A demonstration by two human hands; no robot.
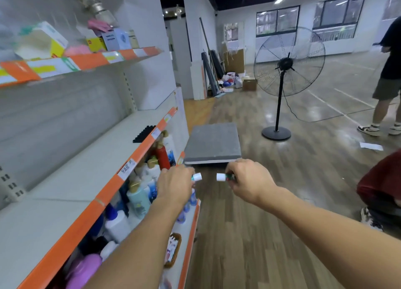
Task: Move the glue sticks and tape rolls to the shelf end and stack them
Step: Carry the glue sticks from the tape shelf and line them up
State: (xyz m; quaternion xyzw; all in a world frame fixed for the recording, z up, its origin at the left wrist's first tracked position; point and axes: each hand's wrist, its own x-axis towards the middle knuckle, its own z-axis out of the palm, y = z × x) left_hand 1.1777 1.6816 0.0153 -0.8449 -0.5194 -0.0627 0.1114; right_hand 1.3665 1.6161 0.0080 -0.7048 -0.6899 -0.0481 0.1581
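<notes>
Head view, looking down an aisle. Left hand [175,185] holds 1 glue stick [196,177], fingers curled round the barrel, white cap poking out toward frame centre. Right hand [249,180] holds a 2nd glue stick [223,177], cap pointing the opposite way; the 2 caps face each other, near but apart. Both grips narrow, closed on the sticks. Both sticks hang in the air at mid-frame, right of the shelf [91,158] edge and not resting on anything.

No tape rolls visible. Middle shelf board mostly bare; a black block [144,134] sits near its far end. Bottles [138,199] fill the tier below. Grey slab [213,145] lies past the hands; fan [286,71] stands further off, upper right.

Judgement: carry step, sticks in transit toward the shelf end. Next move calls for swinging both hands left and forward over the board, setting the sticks down side by side near the far end, then letting go. Round barrels may roll, so lay them steady. Tape rolls not yet fetched, as far as the frame shows.
</notes>
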